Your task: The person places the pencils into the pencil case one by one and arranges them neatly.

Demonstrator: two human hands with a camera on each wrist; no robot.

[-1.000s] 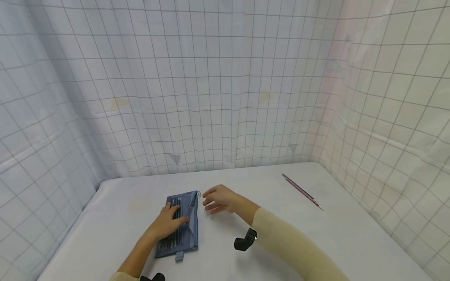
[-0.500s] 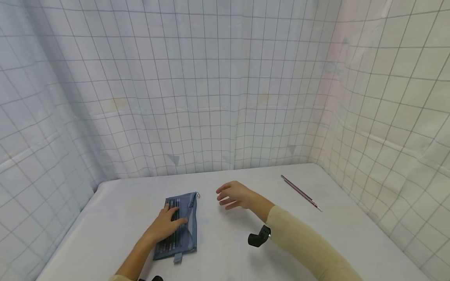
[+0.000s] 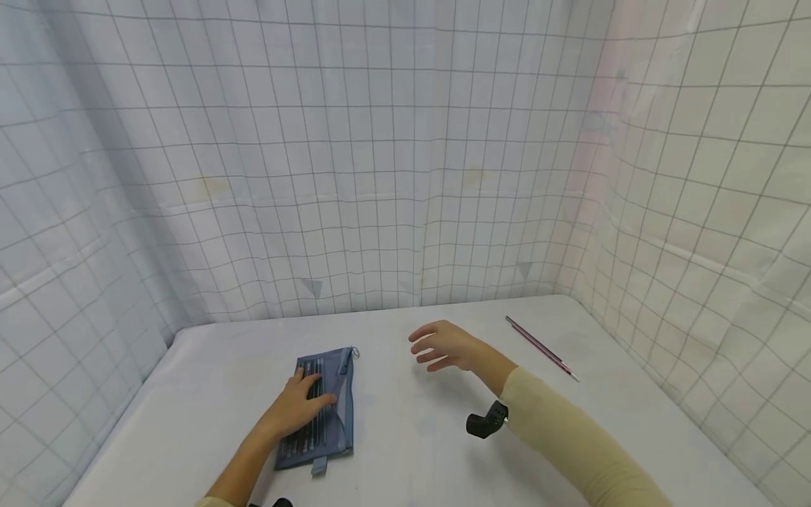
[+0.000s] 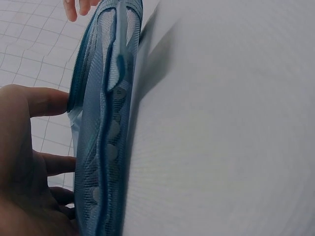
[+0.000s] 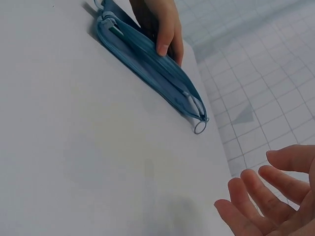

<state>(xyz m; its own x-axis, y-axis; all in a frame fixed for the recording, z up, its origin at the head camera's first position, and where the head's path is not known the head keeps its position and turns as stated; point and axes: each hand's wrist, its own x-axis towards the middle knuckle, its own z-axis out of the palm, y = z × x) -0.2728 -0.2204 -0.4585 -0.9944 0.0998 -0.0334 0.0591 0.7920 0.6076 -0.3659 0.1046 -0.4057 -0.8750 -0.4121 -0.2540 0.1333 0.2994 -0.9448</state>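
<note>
A blue zippered mesh pencil case [image 3: 342, 422] lies flat on the white table, with several slim sticks showing dark through its mesh. My left hand [image 3: 294, 410] rests on top of it, fingers spread and thumb towards the zipper side. In the left wrist view the fingertips touch the upper face of the case [image 4: 93, 147]. From the right wrist, the case's mouth [image 5: 152, 73] gapes along the zipper, and a metal ring [image 5: 200, 128] hangs at one end. My right hand [image 3: 446, 346] hovers above the table right of the case, fingers loosely bent and holding nothing.
Two thin dark-red pencil-like sticks [image 3: 541, 346] lie side by side at the table's right. White grid-patterned curtains [image 3: 405, 176] enclose the back and sides. The table's far edge [image 3: 380, 310] runs close to the back curtain.
My right hand has moved away from the pencil case to the right, its fingers staying relaxed. The left hand stays on the case, which looks unmoved apart from a slight view shift.
</note>
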